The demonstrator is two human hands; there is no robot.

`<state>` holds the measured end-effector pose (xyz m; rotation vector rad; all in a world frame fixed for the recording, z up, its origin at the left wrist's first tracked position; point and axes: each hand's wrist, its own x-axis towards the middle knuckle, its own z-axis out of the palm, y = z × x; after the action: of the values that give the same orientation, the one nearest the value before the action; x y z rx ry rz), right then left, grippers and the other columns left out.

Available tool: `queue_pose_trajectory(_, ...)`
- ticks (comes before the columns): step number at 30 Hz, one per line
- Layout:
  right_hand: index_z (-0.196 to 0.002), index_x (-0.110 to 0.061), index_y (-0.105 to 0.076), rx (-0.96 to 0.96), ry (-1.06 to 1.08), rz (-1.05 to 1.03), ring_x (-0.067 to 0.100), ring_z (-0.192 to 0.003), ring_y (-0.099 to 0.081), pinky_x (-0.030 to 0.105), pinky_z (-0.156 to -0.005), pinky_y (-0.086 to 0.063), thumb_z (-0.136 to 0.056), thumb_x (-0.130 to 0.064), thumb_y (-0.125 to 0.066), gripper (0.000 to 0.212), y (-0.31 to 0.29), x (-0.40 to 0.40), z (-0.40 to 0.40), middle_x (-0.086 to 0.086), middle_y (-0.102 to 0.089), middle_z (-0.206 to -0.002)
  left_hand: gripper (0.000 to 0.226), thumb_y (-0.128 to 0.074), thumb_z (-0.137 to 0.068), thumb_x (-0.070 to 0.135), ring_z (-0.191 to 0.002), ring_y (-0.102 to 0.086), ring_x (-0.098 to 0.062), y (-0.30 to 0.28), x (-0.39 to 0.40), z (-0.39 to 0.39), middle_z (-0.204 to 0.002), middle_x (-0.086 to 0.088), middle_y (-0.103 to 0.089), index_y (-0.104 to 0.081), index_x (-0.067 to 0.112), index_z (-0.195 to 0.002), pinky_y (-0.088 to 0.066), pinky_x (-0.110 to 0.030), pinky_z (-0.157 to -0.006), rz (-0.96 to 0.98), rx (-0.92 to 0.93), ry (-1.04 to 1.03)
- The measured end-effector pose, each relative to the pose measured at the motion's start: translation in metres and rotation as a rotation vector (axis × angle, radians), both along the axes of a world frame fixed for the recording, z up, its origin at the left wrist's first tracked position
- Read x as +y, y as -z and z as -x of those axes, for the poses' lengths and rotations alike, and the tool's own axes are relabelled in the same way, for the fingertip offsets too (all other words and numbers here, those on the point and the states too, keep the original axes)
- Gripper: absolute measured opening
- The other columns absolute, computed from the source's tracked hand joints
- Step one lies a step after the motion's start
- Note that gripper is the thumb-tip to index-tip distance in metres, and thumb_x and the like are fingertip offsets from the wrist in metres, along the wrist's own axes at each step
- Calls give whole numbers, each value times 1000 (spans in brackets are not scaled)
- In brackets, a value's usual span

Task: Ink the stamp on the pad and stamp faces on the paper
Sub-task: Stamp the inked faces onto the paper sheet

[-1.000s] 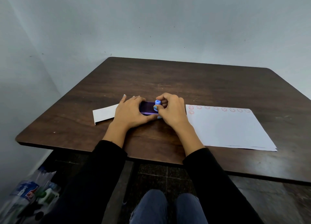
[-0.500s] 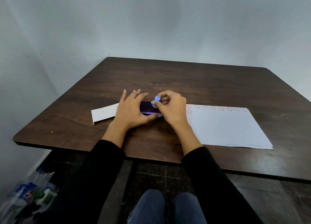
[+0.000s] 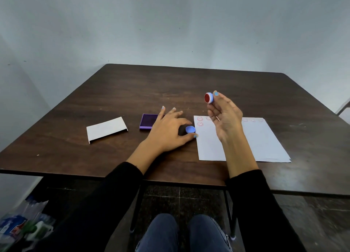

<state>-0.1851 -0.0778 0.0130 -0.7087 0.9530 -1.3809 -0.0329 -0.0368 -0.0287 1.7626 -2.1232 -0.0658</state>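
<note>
- Two hands over the dark wood table; sleeves black.
- My right hand is raised above the paper, with fingertips pinched together on the stamp.
- The stamp is a short round piece with a blue rim. Its red inked face is turned toward me and slightly left, so its short axis runs roughly from my fingertips toward the camera. It is clear of the paper and the pad.
- My left hand lies low on the table between the ink pad and the paper, fingers spread forward. Thumb and forefinger sit around a small blue cap, which is just beside the paper's left edge; I cannot tell whether they actually clamp it.
- The ink pad is a purple, open square tray, flat on the table, with its right part hidden under my left fingers.
- A white card sleeve lies left of the pad, apart from it, long axis running left to right and slightly tilted.
- The white paper lies flat, long axis left to right. Red smiley faces show along its far edge, with one more below the first at the left corner. My right hand hides part of the row.
</note>
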Motion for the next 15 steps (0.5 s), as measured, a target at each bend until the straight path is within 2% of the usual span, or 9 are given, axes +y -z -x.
queue_pose_trajectory(4, -84, -21, -69, 44, 7, -55, 13, -76, -68, 23, -72, -55, -79, -22, -74, 7, 0, -1, 4, 1, -73, -81, 41, -51, -85, 53, -143, -20, -22, -2, -1, 0, -148, -7, -38, -60, 29, -117, 5, -46, -116, -14, -24, -3)
queue_pose_trajectory(7, -87, -18, -68, 64, -11, -112, 14, -81, -69, 25, -73, -55, -79, -24, -74, 11, 2, -2, 6, 3, -73, -86, 38, -58, -80, 51, -143, -21, -21, -5, 0, -3, -148, -5, -40, -63, 29, -110, 6, -47, -115, -11, -9, -23)
queue_pose_trajectory(11, -90, -15, -66, 65, -45, -182, 16, -81, -68, 24, -73, -54, -81, -27, -72, 17, 4, -4, 10, 4, -71, -87, 62, -60, -71, 63, -143, -21, -23, -11, -10, -1, -149, -6, -38, -54, 31, -124, 4, -50, -114, -36, 37, -10)
queue_pose_trajectory(15, -100, -10, -66, 16, -87, -224, 17, -81, -66, 23, -70, -54, -83, -28, -70, 25, 5, -4, 14, 6, -70, -89, 81, -62, -65, 69, -145, -8, -28, -19, -35, 8, -155, -11, -24, -40, 37, -136, 5, -53, -114, -179, 26, 45)
